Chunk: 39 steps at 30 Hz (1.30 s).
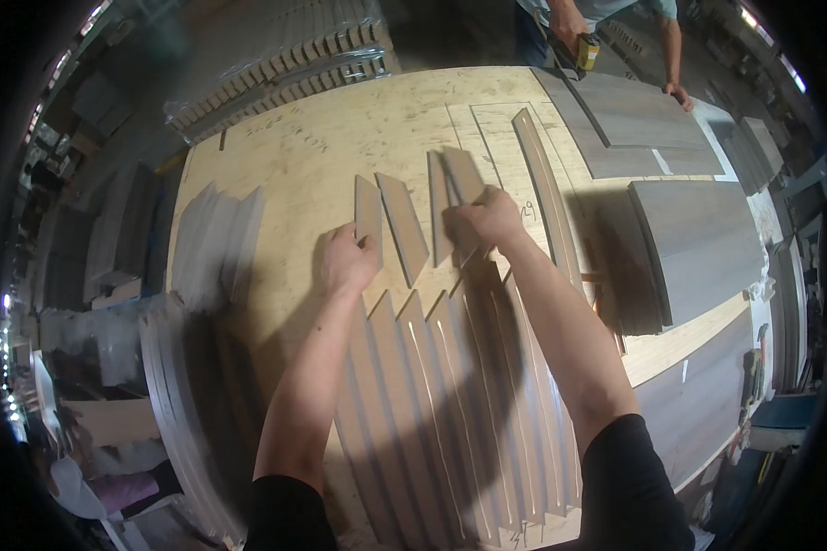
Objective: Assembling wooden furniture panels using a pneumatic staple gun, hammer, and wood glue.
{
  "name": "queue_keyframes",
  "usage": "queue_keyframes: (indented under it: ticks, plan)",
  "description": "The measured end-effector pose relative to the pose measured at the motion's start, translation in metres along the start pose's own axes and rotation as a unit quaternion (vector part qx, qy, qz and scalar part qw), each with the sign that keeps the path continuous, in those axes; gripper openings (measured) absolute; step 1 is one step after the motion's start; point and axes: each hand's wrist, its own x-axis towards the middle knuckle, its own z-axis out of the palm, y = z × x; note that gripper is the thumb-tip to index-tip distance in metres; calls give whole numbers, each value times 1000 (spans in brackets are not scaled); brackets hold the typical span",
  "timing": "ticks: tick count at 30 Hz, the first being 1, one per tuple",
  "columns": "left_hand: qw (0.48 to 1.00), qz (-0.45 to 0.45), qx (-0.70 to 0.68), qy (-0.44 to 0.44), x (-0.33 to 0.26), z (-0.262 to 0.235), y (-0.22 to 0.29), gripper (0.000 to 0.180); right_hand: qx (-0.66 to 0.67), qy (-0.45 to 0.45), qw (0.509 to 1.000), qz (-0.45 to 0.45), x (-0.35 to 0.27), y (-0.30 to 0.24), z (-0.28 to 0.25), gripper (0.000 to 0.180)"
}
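My left hand [347,259] is closed at the edge of a short brown board strip [368,204] with slanted ends, which lies on the wooden table [285,184]. Just right of it rests a second short strip [402,225], touched by neither hand. My right hand [494,219] grips another short strip [464,174], slightly blurred, that partly overlaps a neighbouring strip [437,197]. Below both hands, long board strips [404,395] lie side by side with pointed ends; several carry thin pale lines, like glue, along their length. My right forearm hides part of them.
A single long strip [544,184] lies to the right. Beyond it stand stacked grey panels [698,248]. Grey pieces [216,234] are piled at left. Across the table, a co-worker's hand [570,23] holds a yellow-and-black tool [587,51] over a panel. A slatted stack [285,69] stands behind.
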Motion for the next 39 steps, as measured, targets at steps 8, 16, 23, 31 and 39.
queue_keyframes:
  ticks: [8, 16, 23, 31, 39]
  plan:
    - [996, -42, -39, -72, -8, -26, 19, 46, 8, 50, 998, -26, 13, 5, -20, 44]
    - [993, -3, -10, -122, -6, -33, 34, 52, -55, 36, 998, -19, 10, -5, -20, 43]
    - [990, -13, -76, -116, -3, -20, 23, 54, -145, 67, 986, -53, 8, 7, -34, 59]
    - [993, 6, -82, -80, -16, -64, -4, 44, -138, 110, 981, -86, 3, 26, -44, 47]
    - [928, 17, 336, 163, -16, -128, -136, 52, -54, 63, 983, -166, -57, 11, -67, 42]
